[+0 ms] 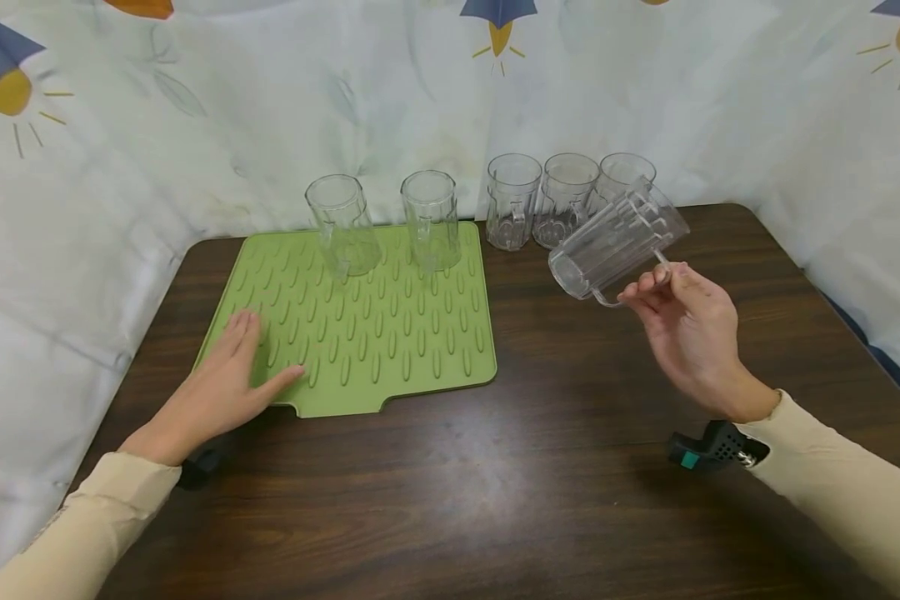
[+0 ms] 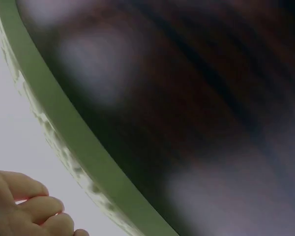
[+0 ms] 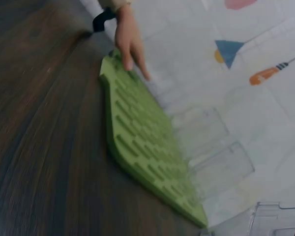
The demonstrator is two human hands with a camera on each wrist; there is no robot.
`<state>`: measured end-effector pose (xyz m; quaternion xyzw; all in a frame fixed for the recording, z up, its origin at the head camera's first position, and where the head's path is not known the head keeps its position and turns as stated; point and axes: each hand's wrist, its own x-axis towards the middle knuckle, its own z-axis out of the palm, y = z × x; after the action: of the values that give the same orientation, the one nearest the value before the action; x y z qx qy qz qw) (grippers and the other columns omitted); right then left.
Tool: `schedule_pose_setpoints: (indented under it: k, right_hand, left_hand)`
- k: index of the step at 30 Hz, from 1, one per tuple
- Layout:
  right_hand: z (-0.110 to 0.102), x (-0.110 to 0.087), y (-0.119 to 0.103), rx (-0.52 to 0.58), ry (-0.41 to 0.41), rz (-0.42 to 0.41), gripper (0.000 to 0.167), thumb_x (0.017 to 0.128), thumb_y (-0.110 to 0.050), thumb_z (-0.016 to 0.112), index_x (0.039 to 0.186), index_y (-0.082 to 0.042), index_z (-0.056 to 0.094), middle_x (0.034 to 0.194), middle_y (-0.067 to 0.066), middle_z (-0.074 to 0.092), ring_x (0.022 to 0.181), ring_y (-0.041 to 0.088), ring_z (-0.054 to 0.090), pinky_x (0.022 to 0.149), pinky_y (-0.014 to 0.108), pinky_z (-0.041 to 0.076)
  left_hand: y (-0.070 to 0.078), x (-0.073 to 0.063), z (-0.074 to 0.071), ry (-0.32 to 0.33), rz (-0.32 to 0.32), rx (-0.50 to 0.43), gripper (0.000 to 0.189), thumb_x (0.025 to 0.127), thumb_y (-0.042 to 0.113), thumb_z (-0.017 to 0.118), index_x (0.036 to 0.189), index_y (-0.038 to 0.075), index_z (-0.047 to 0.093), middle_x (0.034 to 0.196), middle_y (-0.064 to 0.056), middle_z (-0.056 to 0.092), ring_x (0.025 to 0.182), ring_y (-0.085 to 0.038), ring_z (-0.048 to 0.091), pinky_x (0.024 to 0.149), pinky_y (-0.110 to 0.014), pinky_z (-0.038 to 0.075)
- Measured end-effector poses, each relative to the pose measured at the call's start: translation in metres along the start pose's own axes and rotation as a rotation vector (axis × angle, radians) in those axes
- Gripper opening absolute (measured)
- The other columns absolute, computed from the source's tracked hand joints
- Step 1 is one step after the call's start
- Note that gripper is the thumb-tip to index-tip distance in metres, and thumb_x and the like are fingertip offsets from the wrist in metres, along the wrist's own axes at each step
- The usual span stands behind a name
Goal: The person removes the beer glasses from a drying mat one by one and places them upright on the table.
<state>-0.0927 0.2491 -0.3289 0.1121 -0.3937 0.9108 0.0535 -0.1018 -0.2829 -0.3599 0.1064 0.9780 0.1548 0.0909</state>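
Note:
My right hand (image 1: pixel 686 333) pinches the handle of a clear glass mug (image 1: pixel 607 246) above the right part of the table. The mug is tilted, its mouth up to the right and its base down to the left. In the right wrist view, part of this mug (image 3: pixel 273 220) shows in the lower right corner. My left hand (image 1: pixel 221 379) rests on the left front part of a green drying mat (image 1: pixel 390 350), fingers straight and thumb spread. Two clear mugs (image 1: pixel 348 237) (image 1: pixel 432 229) stand upright on the mat's back edge.
Three more clear mugs (image 1: pixel 512 204) stand close together at the back of the dark wooden table (image 1: pixel 450 492), right of the mat. The held mug partly overlaps the rightmost one. A white patterned curtain (image 1: pixel 270 108) hangs behind the table and along its sides.

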Motion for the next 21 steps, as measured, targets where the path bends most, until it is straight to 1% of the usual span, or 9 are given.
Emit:
schedule_pose_setpoints:
  k: [3, 4, 9, 13, 15, 21]
  right_hand:
    - [-0.007, -0.001, -0.003, -0.065, 0.004, -0.022, 0.028, 0.109, -0.014, 0.049, 0.092, 0.006, 0.058, 0.087, 0.014, 0.065, 0.083, 0.028, 0.071, 0.088, 0.033, 0.064]
    - [-0.009, -0.001, -0.005, -0.088, 0.006, -0.031, 0.028, 0.109, -0.013, 0.049, 0.092, 0.007, 0.059, 0.087, 0.014, 0.066, 0.083, 0.027, 0.071, 0.088, 0.032, 0.064]
    - [-0.020, -0.001, -0.011, -0.160, 0.003, -0.073, 0.029, 0.109, -0.011, 0.048, 0.091, 0.007, 0.061, 0.087, 0.013, 0.066, 0.082, 0.026, 0.071, 0.087, 0.031, 0.063]
    - [-0.027, 0.000, -0.016, -0.151, -0.039, -0.095, 0.029, 0.110, -0.009, 0.046, 0.092, 0.010, 0.060, 0.089, 0.015, 0.066, 0.084, 0.028, 0.072, 0.088, 0.031, 0.064]
    - [-0.030, 0.001, -0.018, -0.155, -0.043, -0.105, 0.030, 0.109, -0.009, 0.045, 0.092, 0.011, 0.059, 0.089, 0.016, 0.066, 0.083, 0.028, 0.073, 0.088, 0.031, 0.064]
    - [-0.042, 0.003, -0.024, -0.196, -0.005, -0.131, 0.030, 0.109, -0.008, 0.046, 0.090, 0.011, 0.060, 0.088, 0.016, 0.066, 0.081, 0.028, 0.074, 0.086, 0.030, 0.064]
  left_hand:
    - [-0.005, -0.003, 0.000, -0.018, -0.017, 0.002, 0.113, 0.100, 0.067, 0.053, 0.163, -0.006, -0.007, 0.170, -0.030, -0.014, 0.161, -0.049, -0.008, 0.129, -0.067, 0.006]
    - [-0.006, -0.003, 0.000, -0.019, -0.019, 0.009, 0.114, 0.099, 0.068, 0.054, 0.163, -0.007, -0.006, 0.170, -0.031, -0.013, 0.160, -0.050, -0.007, 0.129, -0.068, 0.008]
    - [-0.012, -0.004, 0.000, -0.034, -0.014, 0.028, 0.114, 0.100, 0.065, 0.054, 0.161, -0.011, -0.004, 0.168, -0.037, -0.010, 0.158, -0.055, -0.006, 0.127, -0.071, 0.010]
    - [-0.016, -0.002, 0.000, -0.068, -0.021, 0.020, 0.113, 0.102, 0.063, 0.053, 0.160, -0.014, -0.006, 0.166, -0.040, -0.012, 0.156, -0.057, -0.009, 0.126, -0.071, 0.008]
    - [-0.016, -0.002, 0.000, -0.082, -0.026, 0.018, 0.113, 0.102, 0.063, 0.052, 0.159, -0.014, -0.007, 0.166, -0.040, -0.013, 0.156, -0.057, -0.010, 0.126, -0.072, 0.008]
    - [-0.018, -0.001, 0.001, -0.134, -0.036, 0.003, 0.112, 0.103, 0.064, 0.049, 0.159, -0.014, -0.009, 0.166, -0.039, -0.016, 0.156, -0.057, -0.012, 0.124, -0.074, 0.007]
